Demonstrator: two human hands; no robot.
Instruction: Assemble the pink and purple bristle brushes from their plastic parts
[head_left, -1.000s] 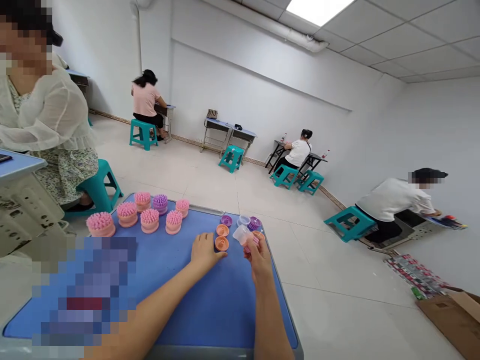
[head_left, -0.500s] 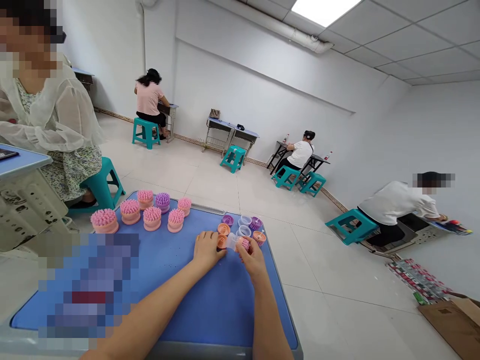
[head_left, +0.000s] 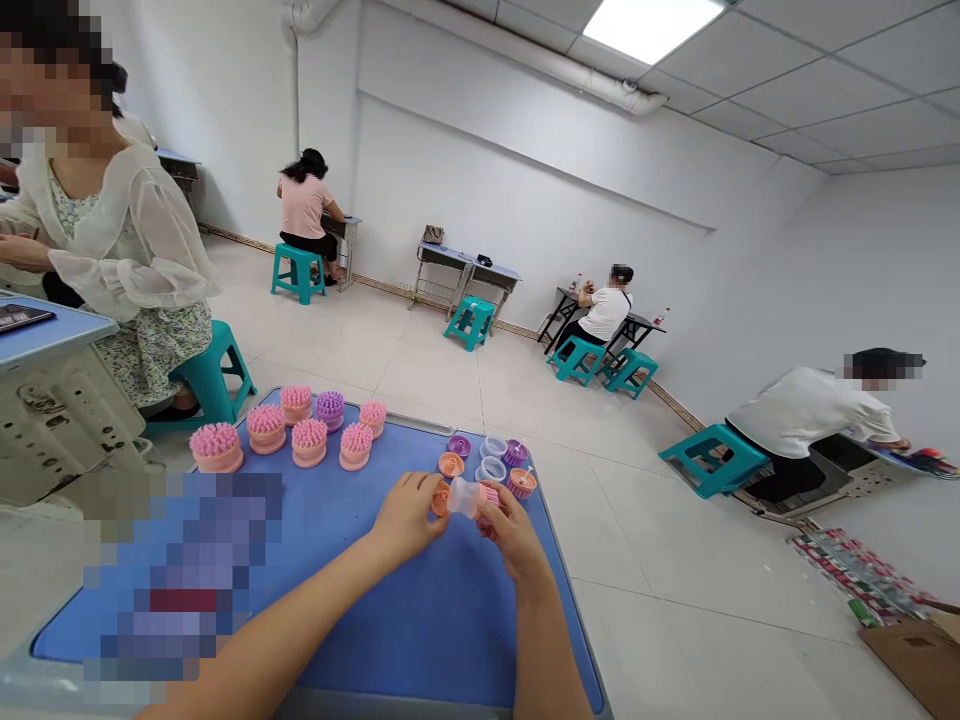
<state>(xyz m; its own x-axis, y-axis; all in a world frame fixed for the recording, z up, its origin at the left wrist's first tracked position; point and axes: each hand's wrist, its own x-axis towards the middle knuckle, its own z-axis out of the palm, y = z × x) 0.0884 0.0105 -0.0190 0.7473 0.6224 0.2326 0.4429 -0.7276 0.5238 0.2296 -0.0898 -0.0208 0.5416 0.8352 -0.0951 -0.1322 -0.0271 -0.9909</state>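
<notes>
My right hand [head_left: 514, 532] pinches a pink-bristled brush head [head_left: 491, 494], tilted on its side, with a clear plastic cup [head_left: 464, 497] at its left end. My left hand [head_left: 407, 515] has its fingers and thumb curled round an orange round cap [head_left: 441, 498], right beside the cup; whether the two touch I cannot tell. Just beyond stand another orange cap [head_left: 451, 465], a purple cap [head_left: 459, 446], clear rings [head_left: 492, 470], a purple bristled piece [head_left: 516, 453] and an orange bristled piece [head_left: 523, 484] with a small stem on top.
Several brushes, pink [head_left: 309, 442] and one purple [head_left: 330, 410], stand bristles up at the back left of the blue table [head_left: 405, 620]. A blurred patch [head_left: 184, 570] covers the table's left part. A person [head_left: 127, 250] sits at a neighbouring desk on the left.
The clear cup and brush head have come up between my hands, nearer the orange cap. The right hand has turned slightly, and the whole view has shifted a little.
</notes>
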